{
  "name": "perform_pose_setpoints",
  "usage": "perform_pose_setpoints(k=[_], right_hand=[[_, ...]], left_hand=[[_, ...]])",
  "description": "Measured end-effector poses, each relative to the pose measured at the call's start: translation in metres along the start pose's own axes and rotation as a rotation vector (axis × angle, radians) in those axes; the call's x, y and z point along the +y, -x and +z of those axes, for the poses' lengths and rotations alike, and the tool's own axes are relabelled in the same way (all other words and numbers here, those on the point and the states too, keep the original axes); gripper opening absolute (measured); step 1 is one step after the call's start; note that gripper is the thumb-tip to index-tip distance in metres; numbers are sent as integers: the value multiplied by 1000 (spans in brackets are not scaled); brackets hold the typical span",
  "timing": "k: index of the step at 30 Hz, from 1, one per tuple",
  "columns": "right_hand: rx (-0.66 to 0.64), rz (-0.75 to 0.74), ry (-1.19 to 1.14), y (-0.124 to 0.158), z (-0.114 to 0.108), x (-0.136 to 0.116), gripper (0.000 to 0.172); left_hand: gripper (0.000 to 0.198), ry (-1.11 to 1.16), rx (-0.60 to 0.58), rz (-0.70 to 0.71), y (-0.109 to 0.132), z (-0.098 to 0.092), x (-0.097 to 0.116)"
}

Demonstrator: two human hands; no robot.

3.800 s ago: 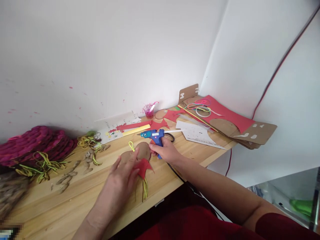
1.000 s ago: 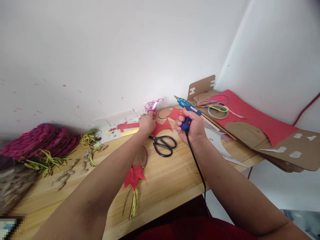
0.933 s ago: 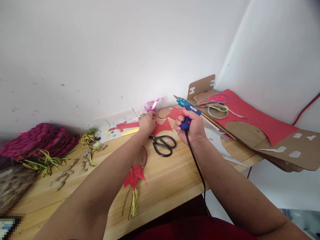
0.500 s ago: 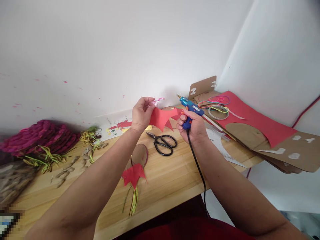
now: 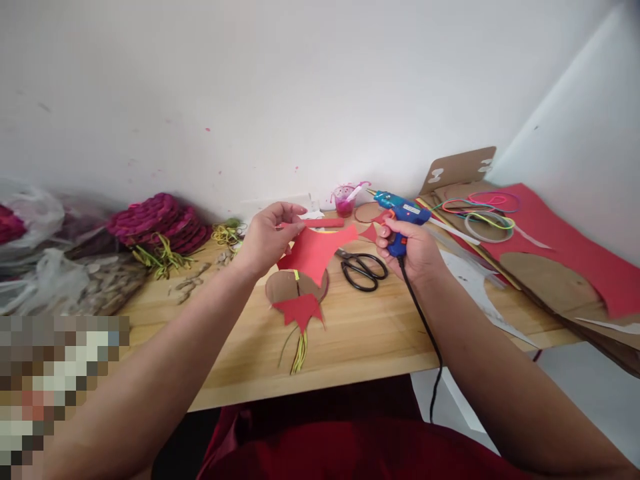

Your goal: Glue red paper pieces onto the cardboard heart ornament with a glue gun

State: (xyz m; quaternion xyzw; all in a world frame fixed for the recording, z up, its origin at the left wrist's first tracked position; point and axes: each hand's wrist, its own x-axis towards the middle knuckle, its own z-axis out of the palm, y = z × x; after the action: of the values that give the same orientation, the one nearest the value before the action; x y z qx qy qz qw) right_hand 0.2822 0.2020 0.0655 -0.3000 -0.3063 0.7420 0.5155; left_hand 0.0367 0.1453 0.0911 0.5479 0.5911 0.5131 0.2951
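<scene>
Between the thumb and fingers of my left hand is a red paper cutout with pointed corners and curved edges, held above the table. My right hand grips a blue glue gun, its nozzle pointing up and left, the black cord hanging down. Under the cutout lies a cardboard disc with a red zigzag paper piece and yellow-green strings at its lower edge. Black-handled scissors rest between my hands, their blades partly covered by the cutout.
At the back stands a small cup of pink liquid. To the right are cardboard sheets, large red paper and coloured cords. A magenta braided pile, peanuts and plastic bags lie left.
The view has shifted left. My left hand has brought the red cutout lower and nearer, over the cardboard disc. The glue gun stays in my right hand.
</scene>
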Motion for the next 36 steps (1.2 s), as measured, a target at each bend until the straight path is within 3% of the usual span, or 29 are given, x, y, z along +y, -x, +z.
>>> perform_pose_setpoints(k=[6, 18, 23, 25, 29, 32, 36], right_hand=[[10, 23, 40, 1, 4, 4, 13], [21, 31, 175, -1, 2, 13, 16], [26, 32, 189, -1, 3, 14, 13], [25, 34, 189, 0, 5, 15, 14], [21, 40, 199, 2, 7, 14, 13], [14, 34, 223, 2, 6, 14, 14], [-21, 50, 270, 5, 8, 23, 19]], left_hand=[[27, -235, -94, -163, 23, -34, -24], [23, -280, -86, -145, 26, -37, -65], [27, -343, -74, -128, 25, -45, -66], [19, -390, -69, -125, 25, -54, -64], [33, -519, -100, -134, 27, -77, -62], [10, -576, -124, -90, 35, -89, -62], [27, -541, -217, -185, 50, -93, -60]])
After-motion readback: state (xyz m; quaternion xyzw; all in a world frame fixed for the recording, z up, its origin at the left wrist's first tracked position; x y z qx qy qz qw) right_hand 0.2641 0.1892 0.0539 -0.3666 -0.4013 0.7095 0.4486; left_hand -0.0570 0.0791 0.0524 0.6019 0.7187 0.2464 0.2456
